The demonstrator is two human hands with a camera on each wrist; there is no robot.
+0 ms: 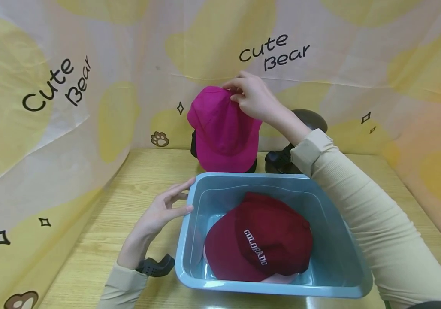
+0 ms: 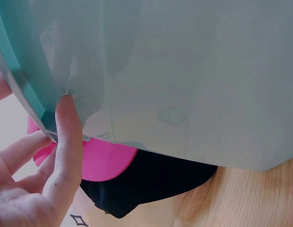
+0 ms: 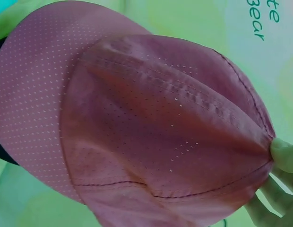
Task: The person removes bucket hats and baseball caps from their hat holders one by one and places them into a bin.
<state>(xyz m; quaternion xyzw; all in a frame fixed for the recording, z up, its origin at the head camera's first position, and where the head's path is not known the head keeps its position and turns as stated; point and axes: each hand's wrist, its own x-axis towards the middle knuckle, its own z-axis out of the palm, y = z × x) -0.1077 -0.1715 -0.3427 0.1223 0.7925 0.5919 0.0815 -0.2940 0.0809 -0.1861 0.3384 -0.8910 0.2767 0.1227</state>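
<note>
My right hand (image 1: 256,98) pinches the top of a bright pink baseball cap (image 1: 220,124) and holds it up behind the basin, brim downward. In the right wrist view the cap (image 3: 151,127) shows dotted perforations and stitched seams, with fingertips at its crown. My left hand (image 1: 163,211) touches the left rim of a light blue plastic basin (image 1: 344,253), its fingers fairly straight. In the left wrist view, a digit (image 2: 67,123) rests along the outer wall. Inside the basin lies a dark red cap (image 1: 267,240) lettered COLORADO, with pale pink material partly visible beneath it.
Something black (image 2: 160,179) stands behind the pink cap, mostly hidden. A dark brown rounded object on a black stand (image 1: 308,120) sits to its right, partly behind my forearm. A printed cloth (image 1: 158,64) surrounds the wooden table (image 1: 135,189).
</note>
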